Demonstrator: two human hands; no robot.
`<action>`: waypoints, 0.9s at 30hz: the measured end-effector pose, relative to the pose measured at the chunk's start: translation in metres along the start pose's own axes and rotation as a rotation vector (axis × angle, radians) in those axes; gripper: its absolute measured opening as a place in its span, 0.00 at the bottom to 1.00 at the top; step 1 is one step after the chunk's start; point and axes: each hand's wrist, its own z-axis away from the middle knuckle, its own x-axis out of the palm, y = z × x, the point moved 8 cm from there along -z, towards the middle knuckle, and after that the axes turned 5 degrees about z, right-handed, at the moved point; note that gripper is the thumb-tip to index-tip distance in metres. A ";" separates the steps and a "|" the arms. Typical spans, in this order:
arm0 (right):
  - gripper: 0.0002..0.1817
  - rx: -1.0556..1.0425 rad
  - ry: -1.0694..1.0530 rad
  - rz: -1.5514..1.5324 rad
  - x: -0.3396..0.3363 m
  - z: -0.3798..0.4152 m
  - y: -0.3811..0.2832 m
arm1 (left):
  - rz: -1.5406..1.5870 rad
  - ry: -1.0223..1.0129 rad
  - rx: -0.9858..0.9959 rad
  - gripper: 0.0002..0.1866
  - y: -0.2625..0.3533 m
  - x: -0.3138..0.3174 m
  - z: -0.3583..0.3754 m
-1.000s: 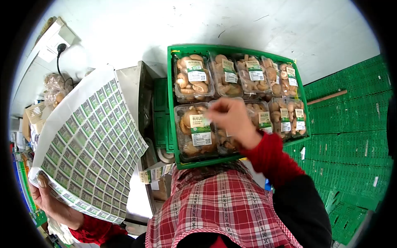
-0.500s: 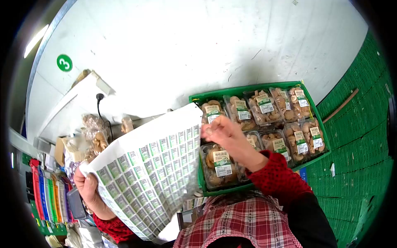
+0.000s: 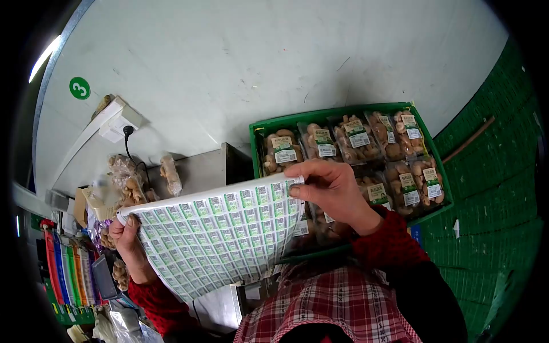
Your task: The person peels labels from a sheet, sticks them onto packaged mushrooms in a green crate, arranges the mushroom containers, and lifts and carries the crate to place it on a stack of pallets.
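Observation:
A large white label sheet (image 3: pixel 217 234), printed with rows of small green and black code stickers, is stretched between my two hands. My left hand (image 3: pixel 127 234) pinches its upper left corner. At the upper right corner, my right hand (image 3: pixel 334 191) grips the edge between thumb and fingers. The sheet's top edge is folded or curled back. Behind my right hand stands a green crate (image 3: pixel 343 110) holding several clear packs of mushrooms (image 3: pixel 353 137) with green and white labels. My right hand and the sheet hide some of the packs in the near row.
Bagged mushrooms (image 3: pixel 170 174) lie on the metal counter (image 3: pixel 203 171) at left, near a cardboard box (image 3: pixel 83 206) and a black plug with cable (image 3: pixel 128 131). Coloured folders (image 3: pixel 68 268) stand at lower left. A white wall (image 3: pixel 257 68) rises behind; green netting (image 3: pixel 486 228) is at right.
My right hand has taken hold of the sheet's right corner, after hovering beside it. The sheet's top edge has dropped on the right and is now pulled nearly level. The view has shifted slightly.

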 end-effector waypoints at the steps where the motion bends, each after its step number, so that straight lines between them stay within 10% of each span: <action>1: 0.14 0.001 -0.016 -0.001 0.000 0.001 -0.002 | -0.014 0.012 0.006 0.10 -0.003 -0.004 -0.001; 17: 0.08 0.084 -0.173 0.542 -0.015 0.033 -0.023 | -0.204 -0.004 0.211 0.10 0.023 0.043 0.013; 22: 0.09 -0.384 -0.101 0.681 -0.008 0.032 -0.049 | -0.263 -0.044 0.128 0.09 0.015 0.046 0.009; 27: 0.11 -0.352 -0.150 0.856 0.011 0.034 -0.042 | -0.269 -0.060 0.071 0.09 0.004 0.058 0.005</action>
